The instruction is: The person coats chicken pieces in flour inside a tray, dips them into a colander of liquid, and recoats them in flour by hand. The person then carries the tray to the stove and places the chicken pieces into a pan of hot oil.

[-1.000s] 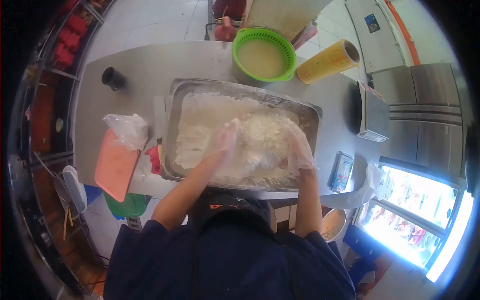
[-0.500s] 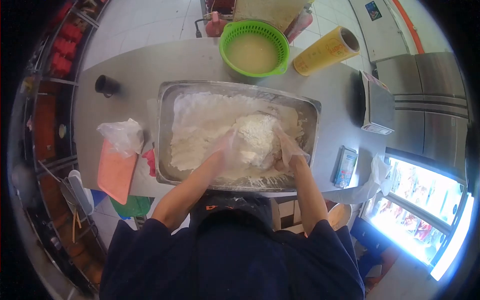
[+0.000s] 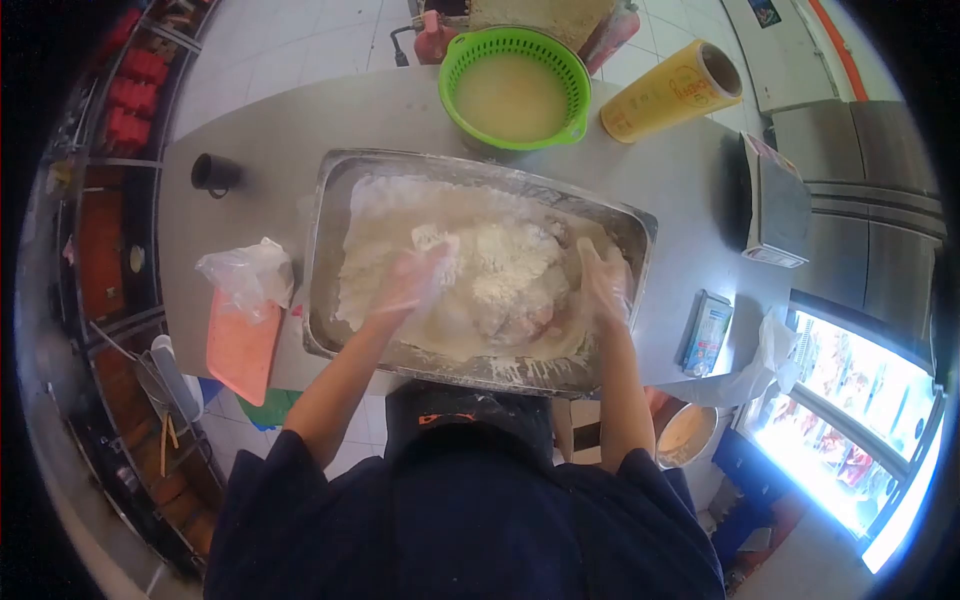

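Note:
A large metal tray (image 3: 480,167) holds white flour (image 3: 390,205) and a flour-covered mound (image 3: 515,280) right of its middle. My left hand (image 3: 415,280), in a clear glove, is over the flour on the mound's left, fingers apart and dusted white. On the mound's right, near the tray's right wall, my right hand (image 3: 606,283) is also gloved, with fingers apart. Neither hand grips anything. Some pinkish surface shows through the flour at the mound's lower edge.
Behind the tray stand a green basket (image 3: 578,125) with cloudy liquid and a yellow roll (image 3: 660,95). A black mug (image 3: 214,174), a plastic bag (image 3: 248,277) and a pink board (image 3: 240,345) lie left. A boxy device (image 3: 775,205) and a blue packet (image 3: 707,333) are right.
Both hands have moved apart, away from the mound's sides. More white flour now shows on my left fingers. The camera view has shifted slightly.

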A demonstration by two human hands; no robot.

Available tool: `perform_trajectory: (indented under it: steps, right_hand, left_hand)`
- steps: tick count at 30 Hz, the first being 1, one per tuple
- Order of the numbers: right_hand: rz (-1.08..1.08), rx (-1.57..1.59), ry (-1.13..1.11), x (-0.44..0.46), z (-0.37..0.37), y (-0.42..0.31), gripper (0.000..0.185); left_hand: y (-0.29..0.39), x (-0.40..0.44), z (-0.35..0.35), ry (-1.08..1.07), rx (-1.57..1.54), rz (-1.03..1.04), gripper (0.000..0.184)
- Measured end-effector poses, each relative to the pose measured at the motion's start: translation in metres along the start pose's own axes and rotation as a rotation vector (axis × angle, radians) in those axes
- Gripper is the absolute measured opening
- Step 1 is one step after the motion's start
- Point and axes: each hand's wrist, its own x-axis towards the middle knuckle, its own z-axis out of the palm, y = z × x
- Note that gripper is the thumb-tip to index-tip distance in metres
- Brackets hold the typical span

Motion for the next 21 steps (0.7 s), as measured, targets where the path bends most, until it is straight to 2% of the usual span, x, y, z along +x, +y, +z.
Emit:
perform_trajectory:
  steps: [1,2,3,4,5,6,7,8,10,11,13,14,16,17,19,20,21]
  right_hand:
    - [-0.069,-0.043,0.099,0.011,0.005,-0.003,0.06]
    - [-0.036,-0.092,0.096,0.025,0.012,0.005,0.073]
    - [-0.04,-0.089,0.092,0.041,0.017,0.017,0.073]
    - [0.087,0.24,-0.077,0.059,0.022,0.03,0.076]
    - [0.056,0.379,-0.259,0.057,0.025,0.012,0.065]
    - [0.048,0.514,-0.447,0.054,0.029,-0.008,0.055]
    - [0.051,0.517,-0.449,0.072,0.037,0.005,0.055]
    - [0.116,0.416,-0.528,0.102,0.048,0.031,0.067]
    - [0.173,0.33,-0.591,0.11,0.053,0.033,0.08]
    - [0.222,0.272,-0.621,0.089,0.059,0.001,0.082]
    - [0.264,0.219,-0.659,0.097,0.066,0.009,0.084]
    - [0.246,0.171,-0.716,0.098,0.066,0.01,0.078]
    - [0.083,-0.052,-0.891,0.078,0.059,-0.016,0.067]
    - [-0.044,-0.194,-0.961,0.064,0.051,-0.03,0.062]
    - [-0.298,-0.494,-0.991,0.029,0.03,-0.05,0.052]
    - [-0.381,-0.624,-0.945,0.01,0.019,-0.056,0.047]
    - [-0.495,-0.756,-0.814,-0.009,0.008,-0.057,0.045]
  left_hand:
    - [0.007,0.014,0.001,0.038,0.094,-0.05,0.073]
    - [0.013,0.027,0.002,0.071,0.186,-0.103,0.075]
    - [-0.021,0.078,0.014,0.226,0.203,-0.023,0.078]
    - [-0.046,0.117,0.021,0.383,0.221,0.058,0.081]
    - [-0.051,0.138,0.028,0.393,0.224,0.063,0.081]
    - [-0.051,0.156,0.043,0.241,0.009,0.282,0.08]
    - [-0.049,0.162,0.056,0.077,-0.205,0.49,0.079]
    - [-0.034,0.149,0.061,0.071,-0.196,0.482,0.079]
    - [0.016,0.111,0.063,0.009,-0.583,0.083,0.069]
    - [0.011,0.114,0.061,0.004,-0.567,0.08,0.069]
    - [-0.001,0.12,0.041,-0.334,-0.62,0.12,0.065]
    - [-0.005,0.118,0.035,-0.327,-0.612,0.125,0.065]
    - [-0.026,0.081,0.032,-0.02,-0.339,0.35,0.062]
    - [-0.026,0.06,0.027,-0.015,-0.345,0.342,0.062]
    - [-0.01,0.009,0.018,0.119,-0.183,0.07,0.059]
    - [-0.004,-0.018,0.014,0.12,-0.195,0.067,0.059]
    - [0.003,-0.043,0.011,0.219,0.035,0.096,0.057]
